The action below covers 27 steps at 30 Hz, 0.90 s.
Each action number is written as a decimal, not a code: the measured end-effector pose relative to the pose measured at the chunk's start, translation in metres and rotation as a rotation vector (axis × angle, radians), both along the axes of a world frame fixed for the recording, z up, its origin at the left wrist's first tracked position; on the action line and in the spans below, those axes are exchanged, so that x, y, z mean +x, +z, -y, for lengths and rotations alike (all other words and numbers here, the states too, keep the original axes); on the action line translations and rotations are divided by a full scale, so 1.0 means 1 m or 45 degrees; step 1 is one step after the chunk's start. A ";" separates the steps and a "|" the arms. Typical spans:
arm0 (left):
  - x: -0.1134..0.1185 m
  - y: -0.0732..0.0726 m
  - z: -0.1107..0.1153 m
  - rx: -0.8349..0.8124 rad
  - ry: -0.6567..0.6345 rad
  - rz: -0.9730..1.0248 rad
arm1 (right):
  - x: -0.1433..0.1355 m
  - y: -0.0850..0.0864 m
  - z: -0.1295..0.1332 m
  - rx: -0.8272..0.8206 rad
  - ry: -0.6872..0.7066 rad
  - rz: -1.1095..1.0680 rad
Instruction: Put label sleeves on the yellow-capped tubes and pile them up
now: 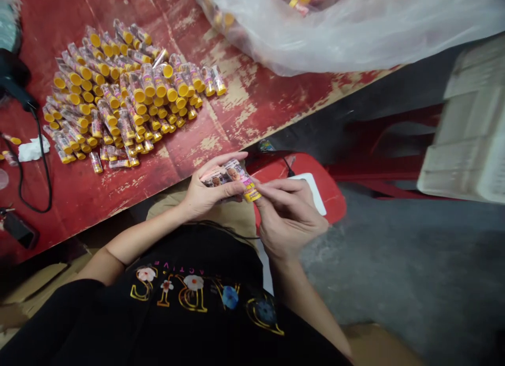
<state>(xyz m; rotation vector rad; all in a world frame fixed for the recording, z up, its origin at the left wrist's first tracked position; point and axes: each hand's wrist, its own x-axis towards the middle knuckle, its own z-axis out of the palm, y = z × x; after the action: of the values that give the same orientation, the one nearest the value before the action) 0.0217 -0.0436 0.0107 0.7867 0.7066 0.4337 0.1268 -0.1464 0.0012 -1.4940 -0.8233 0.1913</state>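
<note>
My left hand [209, 192] is closed around small printed wrappers or labels [215, 178], with its thumb over a printed tube [239, 176] that has a yellow cap [252, 195]. At the capped end, the fingertips of my right hand [290, 213] pinch the same tube. Both hands are above my lap, just off the table's front edge. A large pile of similar yellow-capped tubes [138, 92] in clear film lies on the worn red table [185, 161]. Whether the pieces in my left palm are loose labels or more tubes I cannot tell.
A clear plastic bag [315, 45] with more tubes covers the table's back right. At the left are a black corded tool [16, 82], a white tissue [33, 149] and a phone [19, 228]. A red stool [335, 197] and a pale crate [465, 129] stand at the right.
</note>
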 end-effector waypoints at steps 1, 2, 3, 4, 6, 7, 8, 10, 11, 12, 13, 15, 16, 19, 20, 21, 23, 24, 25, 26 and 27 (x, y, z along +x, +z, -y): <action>0.000 0.000 0.000 -0.003 0.006 -0.001 | -0.001 -0.001 -0.001 -0.012 -0.009 -0.010; 0.000 0.000 -0.001 -0.004 0.019 -0.001 | -0.002 -0.001 -0.001 -0.025 -0.011 -0.025; 0.001 0.000 -0.002 -0.005 0.038 -0.004 | -0.004 -0.002 -0.002 -0.036 -0.008 -0.045; 0.001 -0.001 -0.003 -0.007 0.060 -0.009 | -0.005 -0.003 -0.003 -0.038 -0.001 -0.065; 0.001 -0.006 -0.007 -0.037 0.111 -0.007 | -0.006 -0.007 -0.006 -0.041 0.026 -0.102; 0.001 -0.009 -0.010 -0.076 0.137 -0.002 | -0.004 -0.010 -0.010 -0.053 0.041 -0.120; 0.002 -0.013 -0.014 -0.136 0.170 0.001 | -0.001 -0.015 -0.016 -0.070 0.055 -0.136; 0.002 -0.020 -0.024 -0.302 0.255 -0.001 | 0.012 -0.029 -0.041 -0.086 0.060 -0.161; 0.001 -0.023 -0.030 -0.387 0.307 -0.006 | 0.021 -0.038 -0.059 -0.075 0.044 -0.169; 0.001 -0.025 -0.036 -0.455 0.363 -0.012 | 0.030 -0.049 -0.081 -0.048 0.019 -0.170; -0.001 -0.027 -0.040 -0.500 0.417 -0.017 | 0.040 -0.060 -0.106 -0.014 -0.014 -0.165; -0.006 -0.028 -0.047 -0.525 0.503 -0.031 | 0.055 -0.082 -0.157 0.028 -0.071 -0.131; -0.009 -0.028 -0.049 -0.513 0.537 -0.044 | 0.060 -0.091 -0.180 0.026 -0.080 -0.093; -0.021 -0.025 -0.052 -0.459 0.588 -0.072 | 0.075 -0.102 -0.224 -0.068 0.120 0.114; -0.025 -0.024 -0.052 -0.448 0.594 -0.071 | 0.084 -0.100 -0.231 -0.095 0.211 0.186; -0.029 -0.024 -0.052 -0.446 0.597 -0.067 | 0.097 -0.096 -0.237 -0.111 0.259 0.245; -0.032 -0.024 -0.054 -0.467 0.596 -0.073 | 0.137 -0.083 -0.249 -0.156 0.175 0.321; -0.032 -0.025 -0.055 -0.485 0.593 -0.084 | 0.162 -0.077 -0.257 -0.196 0.047 0.339; -0.030 -0.025 -0.057 -0.505 0.589 -0.096 | 0.189 -0.072 -0.267 -0.291 -0.063 0.365; -0.027 -0.025 -0.058 -0.521 0.591 -0.105 | 0.216 -0.069 -0.279 -0.353 -0.078 0.348; -0.022 -0.024 -0.060 -0.533 0.593 -0.107 | 0.240 -0.069 -0.291 -0.396 -0.062 0.328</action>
<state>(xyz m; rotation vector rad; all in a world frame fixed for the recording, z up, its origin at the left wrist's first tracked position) -0.0005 0.0167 -0.0135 0.2402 1.0242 0.6474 0.3672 0.1443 -0.0679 -1.8559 -0.9942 0.0937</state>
